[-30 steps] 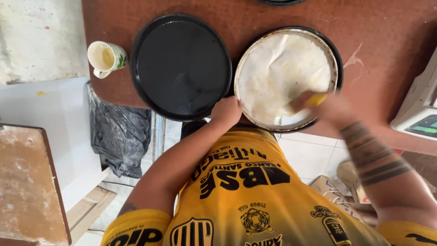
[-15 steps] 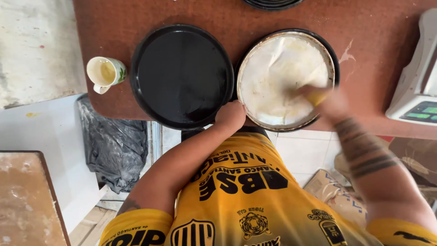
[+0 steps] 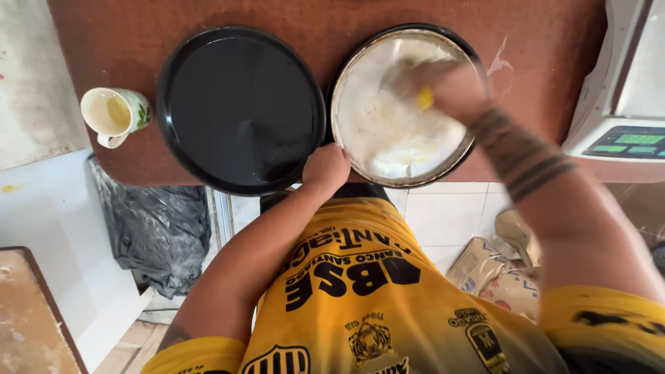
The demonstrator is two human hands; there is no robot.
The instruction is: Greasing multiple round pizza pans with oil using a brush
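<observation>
Head view: right hand [image 3: 443, 86] pinching a yellow pad [image 3: 424, 98] should sweep the whole pan [image 3: 367, 131] evenly while left hand [image 3: 325, 168], curled, steadies its rim.

On my bench [image 3: 208, 14] two round pans sit side by side, nearly touching: the black pan [image 3: 241, 109] and the white-smeared pan [image 3: 395, 131], so I see no lane between them. My left hand [image 3: 325, 168] blocks the near edge at that seam. A mug [image 3: 114, 114] crowds the left end, a scale [image 3: 623, 90] walls off the right. Bare bench shows only along the far edge and beside the scale.
</observation>
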